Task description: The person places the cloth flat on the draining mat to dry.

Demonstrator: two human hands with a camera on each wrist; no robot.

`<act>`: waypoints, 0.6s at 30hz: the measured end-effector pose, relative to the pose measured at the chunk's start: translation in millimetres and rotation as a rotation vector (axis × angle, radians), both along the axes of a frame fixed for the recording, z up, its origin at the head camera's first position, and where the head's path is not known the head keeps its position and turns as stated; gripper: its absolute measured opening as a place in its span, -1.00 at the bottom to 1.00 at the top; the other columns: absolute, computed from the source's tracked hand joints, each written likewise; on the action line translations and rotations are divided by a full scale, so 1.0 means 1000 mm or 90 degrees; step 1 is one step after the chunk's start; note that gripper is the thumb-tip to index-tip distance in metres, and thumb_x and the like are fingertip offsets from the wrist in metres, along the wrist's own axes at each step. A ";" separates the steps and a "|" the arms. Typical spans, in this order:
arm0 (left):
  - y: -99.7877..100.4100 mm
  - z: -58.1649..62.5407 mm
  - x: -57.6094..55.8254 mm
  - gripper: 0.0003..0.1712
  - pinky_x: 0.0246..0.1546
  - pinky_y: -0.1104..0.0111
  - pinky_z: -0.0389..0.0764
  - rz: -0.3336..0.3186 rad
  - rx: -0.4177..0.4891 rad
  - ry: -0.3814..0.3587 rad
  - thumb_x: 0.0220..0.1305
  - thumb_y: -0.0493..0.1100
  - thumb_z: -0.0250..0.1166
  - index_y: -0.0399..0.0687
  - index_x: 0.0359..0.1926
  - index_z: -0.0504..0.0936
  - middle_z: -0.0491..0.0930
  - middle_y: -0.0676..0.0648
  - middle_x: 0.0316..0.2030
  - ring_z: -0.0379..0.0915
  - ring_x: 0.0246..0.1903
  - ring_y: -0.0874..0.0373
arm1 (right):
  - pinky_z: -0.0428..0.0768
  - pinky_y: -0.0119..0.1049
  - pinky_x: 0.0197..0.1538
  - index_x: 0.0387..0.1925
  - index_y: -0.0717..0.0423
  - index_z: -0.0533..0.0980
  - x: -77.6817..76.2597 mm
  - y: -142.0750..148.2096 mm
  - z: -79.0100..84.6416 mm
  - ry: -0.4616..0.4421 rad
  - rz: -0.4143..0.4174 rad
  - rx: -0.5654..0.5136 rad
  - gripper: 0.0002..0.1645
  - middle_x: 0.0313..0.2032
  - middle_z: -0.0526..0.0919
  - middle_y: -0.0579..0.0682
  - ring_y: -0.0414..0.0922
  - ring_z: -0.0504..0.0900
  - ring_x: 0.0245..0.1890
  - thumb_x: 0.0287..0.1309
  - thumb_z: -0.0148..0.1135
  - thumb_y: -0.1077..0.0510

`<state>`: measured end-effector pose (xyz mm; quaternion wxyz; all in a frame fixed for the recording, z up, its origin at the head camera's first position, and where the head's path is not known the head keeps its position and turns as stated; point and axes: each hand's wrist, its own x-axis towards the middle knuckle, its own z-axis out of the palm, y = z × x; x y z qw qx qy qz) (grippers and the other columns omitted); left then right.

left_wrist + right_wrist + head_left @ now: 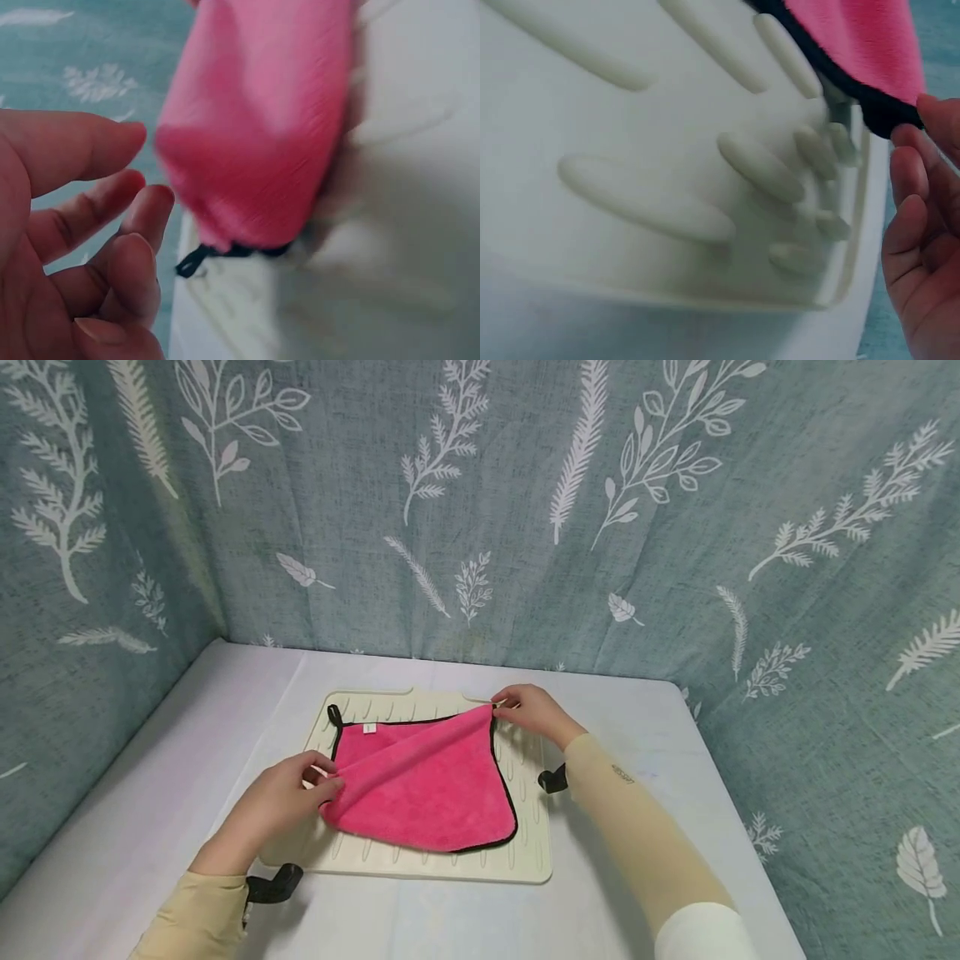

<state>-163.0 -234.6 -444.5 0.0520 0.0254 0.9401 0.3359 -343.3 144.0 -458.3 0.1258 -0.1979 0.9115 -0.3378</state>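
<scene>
A pink cloth with black edging lies over a cream ridged board, a fold running diagonally across it. A small black loop and a white label show along its far left edge. My right hand pinches the far right corner of the cloth between thumb and finger; in the right wrist view that corner is lifted off the board. My left hand is beside the cloth's left edge. In the left wrist view its fingers are spread and stand a little apart from the cloth.
The board rests on a white table. Grey-green curtains with white leaf patterns stand at the back and both sides. Black wrist devices show at both wrists.
</scene>
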 end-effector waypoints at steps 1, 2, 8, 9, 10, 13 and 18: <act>-0.003 0.002 -0.002 -0.64 -0.37 0.25 0.46 0.000 0.002 0.004 0.30 0.06 0.32 -0.06 -0.04 0.59 0.60 0.03 -0.28 0.50 -0.33 0.13 | 0.59 -0.17 -0.02 0.10 -0.02 0.60 0.002 0.003 0.002 -0.001 0.001 -0.007 -0.65 -0.08 0.66 -0.08 -0.12 0.61 -0.04 0.35 0.24 0.00; -0.006 0.004 -0.006 -0.63 -0.37 0.25 0.48 -0.001 0.002 0.007 0.31 0.07 0.32 -0.06 -0.02 0.59 0.61 0.01 -0.26 0.52 -0.31 0.11 | 0.59 -0.17 -0.02 0.12 -0.03 0.59 0.004 0.006 0.004 -0.001 0.001 -0.010 -0.64 -0.06 0.66 -0.08 -0.12 0.61 -0.03 0.35 0.25 0.00; -0.020 0.015 -0.032 -0.71 -0.27 0.19 0.54 -0.044 0.006 0.054 0.33 -0.03 0.31 -0.11 -0.06 0.61 0.64 -0.07 -0.18 0.56 -0.22 -0.01 | 0.58 -0.18 -0.01 0.16 0.04 0.57 0.026 0.021 0.014 -0.010 0.005 -0.029 -0.55 -0.06 0.66 -0.09 -0.12 0.62 -0.08 0.32 0.27 -0.03; -0.021 0.016 -0.037 -0.73 -0.24 0.17 0.55 -0.051 0.005 0.059 0.33 -0.05 0.31 -0.11 -0.07 0.61 0.63 -0.08 -0.18 0.56 -0.22 -0.02 | 0.57 -0.18 -0.01 0.17 0.05 0.57 0.030 0.023 0.015 -0.015 0.006 -0.033 -0.54 -0.07 0.66 -0.10 -0.13 0.62 -0.10 0.32 0.28 -0.03; -0.022 0.017 -0.041 -0.73 -0.22 0.14 0.56 -0.057 0.004 0.059 0.33 -0.06 0.31 -0.12 -0.07 0.61 0.63 -0.09 -0.17 0.56 -0.21 -0.03 | 0.58 -0.18 -0.02 0.18 0.07 0.56 0.035 0.025 0.016 -0.019 0.007 -0.037 -0.53 -0.09 0.66 -0.11 -0.14 0.62 -0.11 0.31 0.29 -0.03; -0.024 0.017 -0.053 -0.70 -0.15 0.07 0.57 -0.068 0.004 0.051 0.34 -0.05 0.31 -0.15 -0.04 0.61 0.62 -0.13 -0.13 0.55 -0.16 -0.07 | 0.57 -0.18 -0.03 0.17 0.09 0.56 0.049 0.033 0.016 -0.026 0.013 -0.039 -0.51 -0.12 0.66 -0.14 -0.17 0.62 -0.16 0.30 0.30 -0.04; -0.024 0.014 -0.071 -0.66 -0.20 0.09 0.59 -0.084 -0.008 0.028 0.34 -0.05 0.30 -0.18 0.01 0.60 0.60 -0.18 -0.09 0.55 -0.17 -0.08 | 0.55 -0.18 -0.04 0.14 0.10 0.58 0.077 0.042 0.015 -0.034 0.014 -0.058 -0.52 -0.16 0.66 -0.17 -0.17 0.60 -0.18 0.26 0.34 -0.02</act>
